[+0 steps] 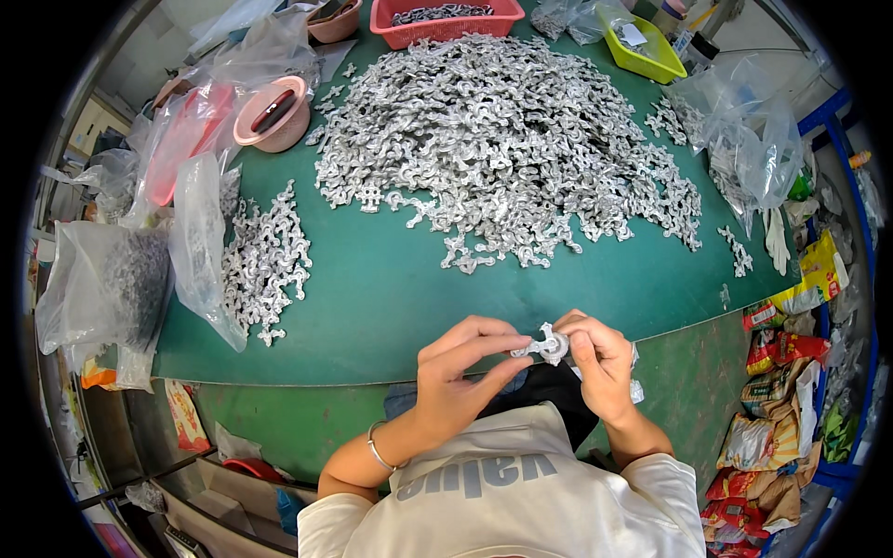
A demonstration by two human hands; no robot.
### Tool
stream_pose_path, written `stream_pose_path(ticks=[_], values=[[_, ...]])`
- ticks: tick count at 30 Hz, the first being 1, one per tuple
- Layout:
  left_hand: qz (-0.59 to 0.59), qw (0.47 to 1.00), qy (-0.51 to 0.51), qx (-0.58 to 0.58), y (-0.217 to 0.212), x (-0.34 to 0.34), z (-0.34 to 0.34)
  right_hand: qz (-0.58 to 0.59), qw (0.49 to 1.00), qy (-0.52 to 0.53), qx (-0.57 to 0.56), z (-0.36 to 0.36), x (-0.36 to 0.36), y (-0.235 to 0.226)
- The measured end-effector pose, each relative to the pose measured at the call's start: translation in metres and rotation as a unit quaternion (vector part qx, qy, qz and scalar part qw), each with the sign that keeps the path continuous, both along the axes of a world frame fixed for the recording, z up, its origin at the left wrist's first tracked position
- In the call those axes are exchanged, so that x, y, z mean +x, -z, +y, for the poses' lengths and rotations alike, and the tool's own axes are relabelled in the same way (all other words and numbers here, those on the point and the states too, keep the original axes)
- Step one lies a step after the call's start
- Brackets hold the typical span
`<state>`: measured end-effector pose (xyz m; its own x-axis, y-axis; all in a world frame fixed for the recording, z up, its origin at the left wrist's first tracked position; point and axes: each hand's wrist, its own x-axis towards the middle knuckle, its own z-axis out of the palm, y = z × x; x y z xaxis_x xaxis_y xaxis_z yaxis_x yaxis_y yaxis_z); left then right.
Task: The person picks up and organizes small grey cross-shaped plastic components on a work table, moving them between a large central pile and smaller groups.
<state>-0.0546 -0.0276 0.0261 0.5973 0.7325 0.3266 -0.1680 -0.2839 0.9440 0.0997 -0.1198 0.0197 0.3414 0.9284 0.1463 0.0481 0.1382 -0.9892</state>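
Both hands meet just off the near edge of the green tabletop (391, 288), clamped on 1 small silvery metal casting (544, 346). The left hand (458, 377) pinches its left end between thumb and fingertips (502, 327), and the right hand (600, 365) closes its fingers over the right end, so the piece sits between the 2 sets of fingers, clear of the tabletop. It looks like a casting being snapped or twisted apart. To do that well, I judge the grips should stay close on either side of the narrow joint, with a short, firm bend made at the wrists, so nothing flies off. Beyond the fingers, well apart, lies the large heap of castings (507, 139); far to the left of them a smaller pile (265, 260) lies beside clear plastic bags (200, 242). Past the heap stand a red basket (445, 19) and a yellow tray (642, 46), with a pink bowl (272, 113) off to the left. Snack packets (781, 372) lie to the right of the fingers.
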Motion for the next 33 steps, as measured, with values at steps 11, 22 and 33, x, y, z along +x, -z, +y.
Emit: stream_pose_path(ticks=[11, 22, 33], values=[[0.349, 0.804, -0.41, 0.252, 0.055, -0.088, 0.078, -0.347, 0.924, 0.143, -0.071, 0.035, 0.035, 0.039], [0.281, 0.916, -0.215, 0.187, 0.041, -0.04, 0.028, -0.513, 0.836, 0.183, -0.061, 0.039, 0.028, 0.047], [-0.04, 0.957, 0.11, -0.265, 0.022, -0.002, 0.019, 0.154, 0.978, -0.002, -0.14, 0.011, -0.003, 0.011]])
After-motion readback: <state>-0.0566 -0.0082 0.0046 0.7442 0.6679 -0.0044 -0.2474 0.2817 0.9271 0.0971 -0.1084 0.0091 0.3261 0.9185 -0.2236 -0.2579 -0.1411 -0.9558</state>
